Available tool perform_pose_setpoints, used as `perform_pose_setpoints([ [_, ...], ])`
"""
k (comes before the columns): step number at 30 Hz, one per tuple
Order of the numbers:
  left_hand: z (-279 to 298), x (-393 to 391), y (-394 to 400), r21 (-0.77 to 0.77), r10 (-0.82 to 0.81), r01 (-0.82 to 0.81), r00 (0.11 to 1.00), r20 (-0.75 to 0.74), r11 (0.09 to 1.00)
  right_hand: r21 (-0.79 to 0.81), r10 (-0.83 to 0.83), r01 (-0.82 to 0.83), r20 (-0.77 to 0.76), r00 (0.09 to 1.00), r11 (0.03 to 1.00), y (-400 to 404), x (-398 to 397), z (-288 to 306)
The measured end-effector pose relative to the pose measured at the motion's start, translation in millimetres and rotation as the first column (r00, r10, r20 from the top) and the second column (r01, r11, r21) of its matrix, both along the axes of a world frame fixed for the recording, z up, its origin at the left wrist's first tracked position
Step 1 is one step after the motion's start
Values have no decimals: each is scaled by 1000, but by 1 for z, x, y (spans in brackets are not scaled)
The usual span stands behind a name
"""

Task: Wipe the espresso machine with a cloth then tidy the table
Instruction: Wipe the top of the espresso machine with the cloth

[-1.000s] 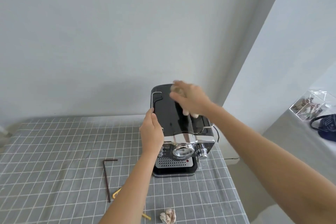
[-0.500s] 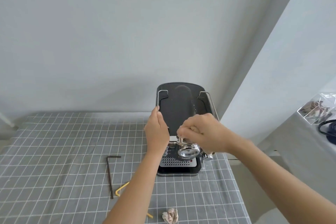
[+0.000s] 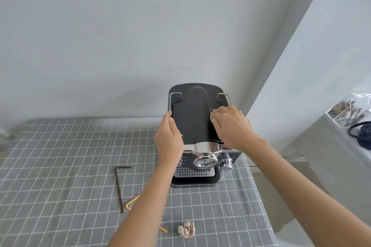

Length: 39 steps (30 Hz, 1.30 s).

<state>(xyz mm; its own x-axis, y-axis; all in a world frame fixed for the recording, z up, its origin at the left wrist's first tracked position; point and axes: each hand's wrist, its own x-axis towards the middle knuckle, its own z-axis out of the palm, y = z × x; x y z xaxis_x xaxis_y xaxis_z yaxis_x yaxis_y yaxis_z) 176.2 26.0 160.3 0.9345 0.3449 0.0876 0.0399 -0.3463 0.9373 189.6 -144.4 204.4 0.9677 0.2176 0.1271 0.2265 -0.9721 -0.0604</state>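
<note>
Espresso machine (image 3: 197, 126) stands at the far right part of the bench (image 3: 60, 166), close to the wall, its long axis running from the drip tray nearest the person back to the dark lid at the wall. Both hands are on its flat black top. The left hand (image 3: 169, 138) steadies the machine's left edge, its fingers closed round the thin wire rail there. The right hand (image 3: 230, 126) lies on the right half of the top, fingers (image 3: 215, 115) curled together and pointing toward the middle hump; a cloth is presumably bunched under them, but none shows, so whether they clamp one I cannot tell. From those fingers the uncovered surface lies mainly to the machine's left and back toward the wall, so the right hand seems best placed for the next stroke across the top. In front of the machine, nearer the person, lie a dark hex key (image 3: 118, 188), a yellow bent piece (image 3: 132, 202) and a crumpled paper ball (image 3: 186, 231), likely left for the tidying afterwards.
</note>
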Motion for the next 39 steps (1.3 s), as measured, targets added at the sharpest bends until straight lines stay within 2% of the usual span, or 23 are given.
perform_pose_setpoints([
  [2, -2, 0, 0, 0, -3, 3, 1000, -6, 1000, -44, 72, -75, -54, 996, 996, -2, -17, 8],
  [4, -1, 0, -1, -8, -9, 9, 1000, -22, 1000, -63, 172, -187, -187, 967, 980, -10, -16, 24],
  [6, 2, -1, 0, -1, -20, 20, 999, -25, 1000, 30, 197, -197, -298, 934, 980, -16, -1, 45],
  [7, 3, 0, 0, -3, -24, 24, 999, -22, 1000, 93, 182, -162, -271, 945, 982, -18, 9, 52],
  [9, 4, 0, 0, -16, -23, 23, 1000, -21, 1000, 198, 144, -122, -98, 985, 973, -15, 30, 48],
  [10, 3, 0, -1, -18, -19, 19, 1000, -23, 1000, 185, 114, -100, -65, 991, 978, -10, 37, 40],
  [13, 0, 0, 1, -8, -12, 12, 1000, -24, 1000, 35, -10, 14, -122, 992, 999, 2, 38, 6],
  [19, -2, 1, 0, -14, -4, 4, 1000, -15, 1000, 38, 87, -84, -101, 991, 996, -18, 4, 3],
  [23, -1, 3, -2, -16, 12, -13, 1000, -20, 1000, -29, 34, -36, -43, 998, 999, -8, 27, 3],
  [26, -2, 1, -2, -15, 15, -15, 1000, -14, 1000, -24, -2, -1, -99, 995, 1000, -6, 40, 9],
  [31, -5, 0, -2, -25, 2, -3, 1000, -13, 1000, 20, 113, -112, -89, 990, 994, -19, 0, 6],
  [39, 2, -1, -2, -4, 13, -13, 999, -32, 1000, -75, -33, 31, -17, 999, 997, 6, 22, 4],
])
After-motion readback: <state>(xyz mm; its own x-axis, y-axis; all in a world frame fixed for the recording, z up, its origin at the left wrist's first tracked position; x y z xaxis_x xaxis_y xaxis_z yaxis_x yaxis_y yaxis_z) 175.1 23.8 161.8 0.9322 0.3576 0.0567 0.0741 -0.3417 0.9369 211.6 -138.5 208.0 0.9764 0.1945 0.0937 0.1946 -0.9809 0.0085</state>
